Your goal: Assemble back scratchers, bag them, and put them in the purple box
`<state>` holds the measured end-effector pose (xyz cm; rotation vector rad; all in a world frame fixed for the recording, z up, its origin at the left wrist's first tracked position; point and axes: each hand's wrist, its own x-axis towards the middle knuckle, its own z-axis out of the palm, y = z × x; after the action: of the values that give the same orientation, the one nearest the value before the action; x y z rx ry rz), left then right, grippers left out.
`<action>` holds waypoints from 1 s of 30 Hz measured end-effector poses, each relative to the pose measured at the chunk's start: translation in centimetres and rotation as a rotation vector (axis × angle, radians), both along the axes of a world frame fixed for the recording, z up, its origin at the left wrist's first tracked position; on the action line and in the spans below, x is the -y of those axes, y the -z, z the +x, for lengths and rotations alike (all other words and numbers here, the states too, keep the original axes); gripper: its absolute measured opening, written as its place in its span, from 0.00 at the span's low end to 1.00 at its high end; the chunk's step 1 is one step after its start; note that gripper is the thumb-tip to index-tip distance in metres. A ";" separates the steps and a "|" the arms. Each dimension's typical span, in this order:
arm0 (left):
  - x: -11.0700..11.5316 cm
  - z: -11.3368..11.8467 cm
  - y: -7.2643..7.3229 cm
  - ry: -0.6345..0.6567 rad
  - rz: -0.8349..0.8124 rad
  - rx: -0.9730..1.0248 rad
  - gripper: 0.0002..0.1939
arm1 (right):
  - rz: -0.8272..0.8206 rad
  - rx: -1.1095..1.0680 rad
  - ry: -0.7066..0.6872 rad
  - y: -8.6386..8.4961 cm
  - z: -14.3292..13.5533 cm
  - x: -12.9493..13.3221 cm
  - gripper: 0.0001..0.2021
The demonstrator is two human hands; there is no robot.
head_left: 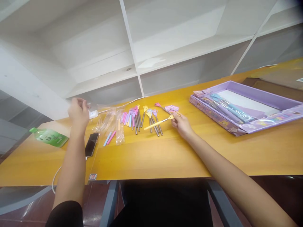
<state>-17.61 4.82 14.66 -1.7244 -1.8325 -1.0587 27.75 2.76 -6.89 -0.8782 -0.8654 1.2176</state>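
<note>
My right hand [181, 125] pinches a yellow back scratcher [156, 125] by its hand-shaped head, the yellow handle pointing left. My left hand [79, 110], raised at the left and slightly blurred, has its fingers closed on what looks like a thin clear plastic bag [93, 108]. Between my hands lie several back scratchers [136, 118] with pink, yellow and purple heads and bare metal rods. Left of them is a row of pastel handle tubes [126, 118]. A blue tube [107, 139] and a pink tube [111, 138] lie nearer me, beside a clear wrapper [120, 132].
A purple display box [267, 124] with wrapped back scratchers [224, 107] stands at the right, before a cardboard box [279, 83]. Small pink cards [171, 108] lie centrally. At the left are a phone [92, 144], a green bottle [49, 137] and a white plug [93, 113]. White shelves [180, 60] rise behind.
</note>
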 end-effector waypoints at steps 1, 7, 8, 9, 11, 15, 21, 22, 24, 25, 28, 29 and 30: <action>0.1 -0.2 -0.7 -0.006 0.029 -0.012 0.08 | -0.001 -0.005 -0.003 0.0 0.0 0.0 0.28; 2.5 -0.5 -4.7 -0.024 0.228 -0.016 0.13 | 0.004 -0.022 -0.002 -0.3 0.1 0.2 0.27; 3.2 -0.3 -5.4 -0.001 0.243 -0.010 0.15 | 0.009 -0.016 -0.006 -0.3 0.1 0.3 0.27; 3.9 -0.1 -5.9 0.011 0.271 -0.002 0.15 | 0.014 -0.010 -0.008 -0.3 0.1 0.3 0.27; 4.9 0.4 -6.9 0.016 0.317 0.008 0.15 | 0.020 -0.003 -0.009 -0.3 0.2 0.2 0.28; 5.3 0.9 -7.5 -0.004 0.368 -0.014 0.14 | 0.010 -0.029 -0.005 0.0 0.2 0.1 0.29; 5.1 1.2 -6.5 0.050 0.307 -0.022 0.15 | -0.026 -0.074 0.016 0.1 0.1 -0.1 0.30; 5.1 1.3 -6.2 0.067 0.286 -0.006 0.15 | -0.027 -0.076 0.016 0.1 0.1 -0.1 0.30; 4.9 1.7 -5.3 0.087 0.248 0.019 0.15 | -0.028 -0.079 0.016 0.0 0.1 -0.1 0.32; 4.8 2.0 -4.6 0.099 0.223 0.024 0.15 | -0.027 -0.077 0.014 -0.1 0.1 0.0 0.32; 4.6 3.8 -1.5 0.153 0.124 -0.016 0.13 | -0.026 -0.063 -0.001 -0.2 0.0 0.1 0.31; 4.7 4.7 -0.1 0.181 0.069 -0.044 0.12 | -0.029 -0.060 -0.002 -0.2 0.0 0.2 0.30; 4.8 5.5 1.4 0.215 0.002 -0.076 0.12 | -0.033 -0.060 -0.002 -0.3 0.0 0.2 0.30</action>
<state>-12.06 0.00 13.31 -1.9668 -1.6272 -1.0584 27.73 2.52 -6.64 -0.8633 -0.8007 1.2569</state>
